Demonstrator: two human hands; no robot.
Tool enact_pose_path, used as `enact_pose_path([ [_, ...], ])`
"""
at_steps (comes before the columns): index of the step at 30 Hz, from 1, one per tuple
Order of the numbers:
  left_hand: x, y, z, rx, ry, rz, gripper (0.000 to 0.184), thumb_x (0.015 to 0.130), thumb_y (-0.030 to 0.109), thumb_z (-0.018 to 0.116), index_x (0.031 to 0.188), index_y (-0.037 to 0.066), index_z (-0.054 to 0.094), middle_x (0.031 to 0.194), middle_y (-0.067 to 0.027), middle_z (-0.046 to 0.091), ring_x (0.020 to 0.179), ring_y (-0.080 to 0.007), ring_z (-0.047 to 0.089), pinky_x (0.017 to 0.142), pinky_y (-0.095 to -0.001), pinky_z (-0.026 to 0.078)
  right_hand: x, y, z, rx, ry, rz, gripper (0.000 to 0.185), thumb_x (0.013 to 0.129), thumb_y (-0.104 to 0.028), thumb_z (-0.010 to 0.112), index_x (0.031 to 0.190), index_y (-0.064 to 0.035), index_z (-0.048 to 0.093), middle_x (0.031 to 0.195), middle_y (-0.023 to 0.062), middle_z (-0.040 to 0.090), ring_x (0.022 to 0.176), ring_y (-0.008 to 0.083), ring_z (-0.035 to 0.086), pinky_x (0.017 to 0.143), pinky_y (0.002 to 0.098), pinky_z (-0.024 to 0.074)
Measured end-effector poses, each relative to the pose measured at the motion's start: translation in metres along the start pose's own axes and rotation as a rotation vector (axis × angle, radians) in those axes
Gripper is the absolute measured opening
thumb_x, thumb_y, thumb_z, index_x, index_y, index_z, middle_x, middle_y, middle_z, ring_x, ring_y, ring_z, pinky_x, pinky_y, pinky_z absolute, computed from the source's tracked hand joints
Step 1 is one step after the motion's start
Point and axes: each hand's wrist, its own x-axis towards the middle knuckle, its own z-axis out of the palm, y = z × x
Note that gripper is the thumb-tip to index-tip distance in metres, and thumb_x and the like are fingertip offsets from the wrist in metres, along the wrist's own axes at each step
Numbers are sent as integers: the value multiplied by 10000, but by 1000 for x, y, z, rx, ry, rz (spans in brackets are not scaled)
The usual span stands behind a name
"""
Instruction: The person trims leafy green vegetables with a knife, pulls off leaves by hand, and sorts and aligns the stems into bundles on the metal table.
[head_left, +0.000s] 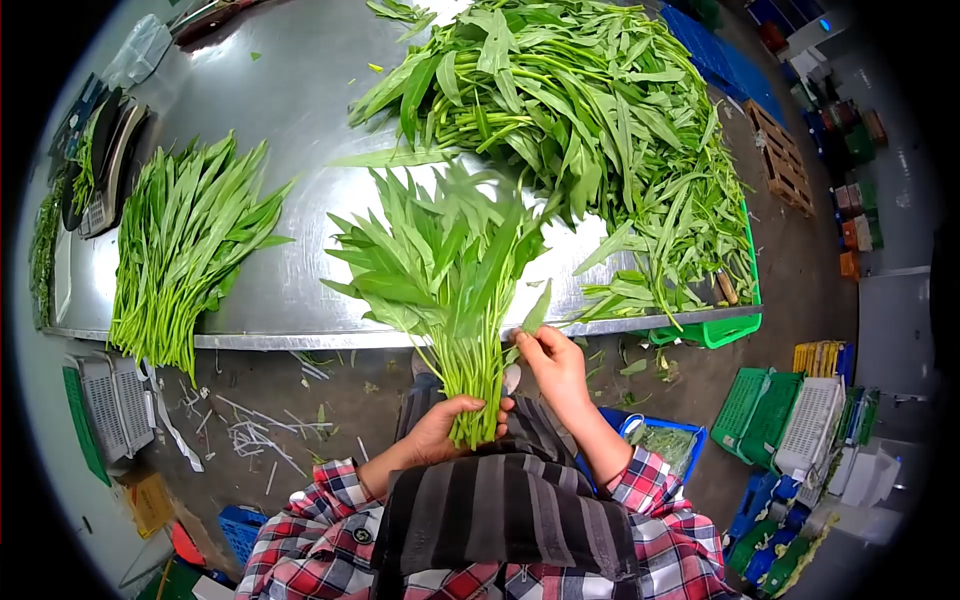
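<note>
One bunch [440,290] was held at the table [300,90] edge.
The left hand [440,428] was clamped around its stems. The right hand [556,370] was just beside, its fingertips at one leaf [538,308]; whether they pinched it, I could not tell. On the table lay one other bunch [185,240] at left and one heap [580,120] at right.

Left hand [436,430] grips a leafy bunch [455,290].
</note>
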Motion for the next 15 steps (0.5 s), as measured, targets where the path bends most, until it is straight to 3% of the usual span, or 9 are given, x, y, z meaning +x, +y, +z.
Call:
enact_pose_path([
  [3, -1, -3, 0, -37, 82, 14, 445, 862, 175, 485, 1268, 14, 396, 1105, -152, 545, 960, -257, 563, 880, -391, 461, -27, -5, -3, 157, -92, -188, 141, 892, -93, 516, 952, 3, 599, 928, 67, 626, 820, 99, 570, 719, 232, 464],
  [4, 0, -4, -4, -78, -1, 18, 414, 885, 197, 469, 1248, 7, 409, 1130, -156, 544, 988, -257, 563, 882, -397, 463, -39, -16, -10, 185, -245, -127, 180, 892, -72, 503, 1030, 7, 587, 1062, 73, 607, 926, 115, 556, 802, 263, 450],
  [5, 0, -5, -6, -42, 25, 18, 407, 886, 198, 465, 1242, 9, 415, 1126, -151, 546, 981, -250, 566, 878, -396, 465, -47, -12, -10, 323, -314, 13, 170, 849, -56, 558, 995, 12, 613, 991, 59, 635, 906, 167, 591, 809, 304, 461],
  [7, 1, -6, -6, 33, 76, 16, 393, 888, 200, 457, 1232, 14, 426, 1117, -142, 551, 967, -236, 573, 871, -394, 469, -45, -4, -9, 22, -320, -487, 160, 812, -21, 577, 963, 16, 614, 1014, 82, 630, 980, 229, 590, 840, 325, 454],
  [8, 1, -5, -4, 69, 104, 9, 385, 888, 209, 459, 1222, 19, 435, 1107, -133, 556, 960, -232, 575, 864, -392, 472, -48, -6, -9, 12, -335, -541, 147, 792, -8, 582, 933, 13, 614, 994, 112, 624, 966, 275, 589, 846, 339, 450],
  [12, -3, 0, 0, 79, 160, 10, 358, 886, 243, 474, 1181, 42, 472, 1071, -104, 572, 944, -225, 580, 835, -384, 479, -50, -12, -12, -132, -315, -591, 146, 787, -18, 593, 929, -5, 619, 949, 123, 621, 937, 278, 586, 836, 333, 450],
  [15, -2, 4, 0, 12, 125, 7, 352, 884, 279, 492, 1161, 63, 493, 1060, -92, 577, 924, -225, 582, 810, -385, 479, -49, -14, -16, -57, -278, -380, 161, 776, -27, 605, 936, -11, 621, 946, 119, 615, 912, 270, 582, 826, 346, 452],
])
